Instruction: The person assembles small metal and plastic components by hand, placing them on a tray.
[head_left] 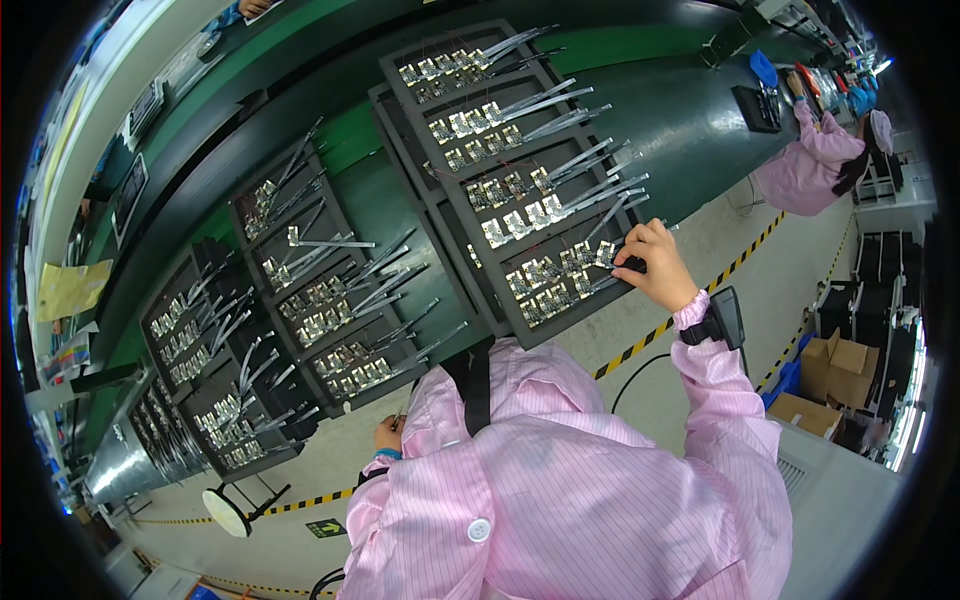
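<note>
At the near right corner of a black compartmented tray [560, 335], my right hand [655, 265] is closed in a pinch. Its thumb and fingertips meet at a small circuit board [605, 254], which tilts up above the boards around it. Rows of similar boards [545, 303] lie in the tray, many with flat silvery cables [600, 192] sticking out past its right side. My left hand [388, 433] is low, beside my body and just off the bench's front edge. Its fingers curl inward; what they hold, if anything, is too small to make out.
More black trays of boards [345, 360] stand to the left on the green bench [390, 200]. A co-worker in pink [815, 165] is at the far right, near a black bin [757, 108]. A round stool [227, 512] and cardboard boxes [838, 370] are on the floor.
</note>
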